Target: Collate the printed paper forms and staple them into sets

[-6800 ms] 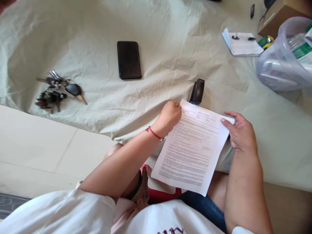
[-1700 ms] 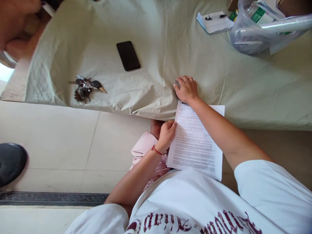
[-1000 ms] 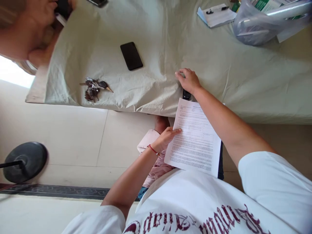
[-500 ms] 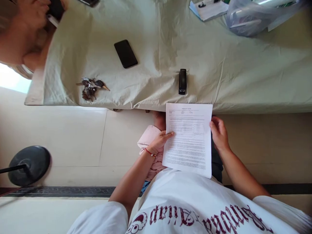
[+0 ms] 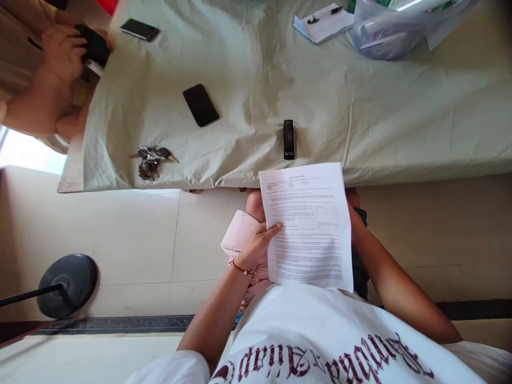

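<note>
Spreading across the whole upper half: a pale green cloth [image 5: 360,106], wrinkled, draping over a table edge. Lying below it: a cream tiled floor [image 5: 120,245], with a dark strip running along its near side. Sitting at the top right corner on the cloth: a clear plastic bag [image 5: 400,24] stuffed with packets, just beside a clipboard with white sheets [image 5: 324,22] carrying a pen.

Hanging over the lap, just off the table edge and not touching the cloth: a printed paper document [image 5: 306,226], upright, text side facing up. Pinching its left edge about halfway down: the left hand [image 5: 256,248], thumb lying on the printed face, fingers curling behind, a red string bracelet circling the wrist. Gripping the right edge from behind: the right hand [image 5: 355,224], mostly hidden by the sheet, closing on the paper though exact finger placement cannot be told.

Standing at the lower left on the floor: a round black stand base [image 5: 68,285]. Working at the top left corner: another person's hand [image 5: 62,53], holding a dark object. Resting on the cloth, well apart from both hands: a black smartphone [image 5: 200,104], a second phone [image 5: 140,29] farther up, a bunch of keys [image 5: 152,160] near the left edge, and a small black stapler [image 5: 288,139] lying just beyond the document's top edge.
</note>
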`<control>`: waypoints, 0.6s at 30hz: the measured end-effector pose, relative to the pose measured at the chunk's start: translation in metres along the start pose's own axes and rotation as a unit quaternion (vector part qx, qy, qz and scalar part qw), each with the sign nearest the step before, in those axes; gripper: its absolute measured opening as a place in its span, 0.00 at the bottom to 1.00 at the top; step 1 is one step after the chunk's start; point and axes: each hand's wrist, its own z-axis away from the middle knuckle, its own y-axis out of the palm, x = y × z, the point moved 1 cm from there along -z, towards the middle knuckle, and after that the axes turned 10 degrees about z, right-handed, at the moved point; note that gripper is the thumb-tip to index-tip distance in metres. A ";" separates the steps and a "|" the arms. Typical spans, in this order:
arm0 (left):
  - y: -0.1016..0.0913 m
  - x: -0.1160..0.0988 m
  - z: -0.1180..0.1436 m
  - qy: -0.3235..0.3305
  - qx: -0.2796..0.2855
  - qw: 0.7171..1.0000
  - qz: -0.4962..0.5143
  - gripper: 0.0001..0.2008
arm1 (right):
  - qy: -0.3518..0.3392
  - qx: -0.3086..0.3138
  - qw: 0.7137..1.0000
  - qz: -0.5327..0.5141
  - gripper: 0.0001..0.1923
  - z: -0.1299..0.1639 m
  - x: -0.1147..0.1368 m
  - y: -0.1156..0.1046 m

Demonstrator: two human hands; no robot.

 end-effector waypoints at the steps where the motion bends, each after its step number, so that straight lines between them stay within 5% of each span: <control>1: 0.003 -0.001 0.001 0.006 -0.006 1.000 -0.002 0.29 | 0.008 0.029 1.000 -0.007 0.42 0.000 0.001 0.000; 5: 0.013 -0.013 -0.001 0.045 -0.045 0.996 -0.066 0.33 | -0.007 0.099 0.993 -0.062 0.43 0.010 0.005 -0.006; 10: 0.024 -0.027 -0.013 0.094 -0.057 0.980 -0.168 0.36 | -0.078 0.066 0.995 -0.023 0.40 0.013 0.004 -0.017; 14: 0.028 -0.028 -0.024 0.050 -0.041 0.991 -0.120 0.33 | -0.064 -0.011 0.997 0.038 0.31 0.004 0.006 -0.018; 18: 0.024 -0.027 -0.036 0.021 -0.061 0.997 -0.033 0.32 | -0.075 -0.014 0.997 0.026 0.29 0.003 0.012 -0.015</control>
